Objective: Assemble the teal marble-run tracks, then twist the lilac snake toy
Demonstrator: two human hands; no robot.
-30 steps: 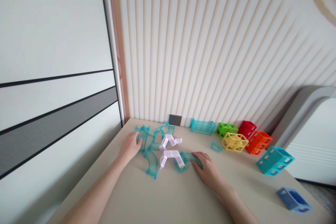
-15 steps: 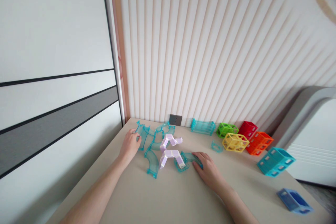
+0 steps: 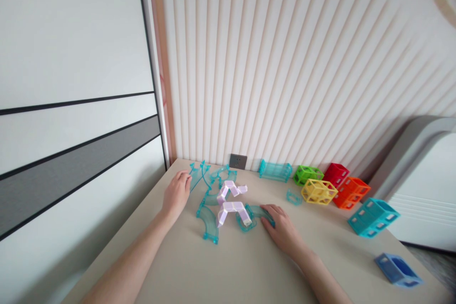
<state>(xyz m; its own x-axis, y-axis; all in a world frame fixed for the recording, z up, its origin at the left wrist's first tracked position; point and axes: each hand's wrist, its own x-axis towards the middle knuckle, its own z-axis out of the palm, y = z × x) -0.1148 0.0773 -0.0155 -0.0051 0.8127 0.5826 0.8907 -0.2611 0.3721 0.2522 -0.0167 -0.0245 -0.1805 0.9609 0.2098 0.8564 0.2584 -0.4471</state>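
Note:
My left hand point(image 3: 178, 194) is closed, its fingertips pinching the edge of a translucent teal track piece point(image 3: 195, 177) at the far left of the table. That piece is tilted, and the hand partly hides it. My right hand point(image 3: 280, 226) is closed over the right end of a curved teal track piece point(image 3: 259, 210) lying on the table. Between the hands stands a lilac folding snake-like chain point(image 3: 232, 207). Left of it, a curved teal track point(image 3: 210, 224) lies with its end toward me. More teal track pieces point(image 3: 228, 173) lie behind the chain.
Along the wall are a bundle of teal tracks point(image 3: 275, 171) and a small teal piece point(image 3: 294, 197). Open-framed blocks stand at the right: green point(image 3: 307, 175), yellow point(image 3: 318, 192), red point(image 3: 337, 175), orange point(image 3: 352, 193), teal point(image 3: 374, 218), blue point(image 3: 399, 270). A dark socket point(image 3: 238, 161) is on the wall.
The track piece in my left hand has tipped up and turned. The curved track at the front left has swung slightly to the right. My right hand has stayed on its track.

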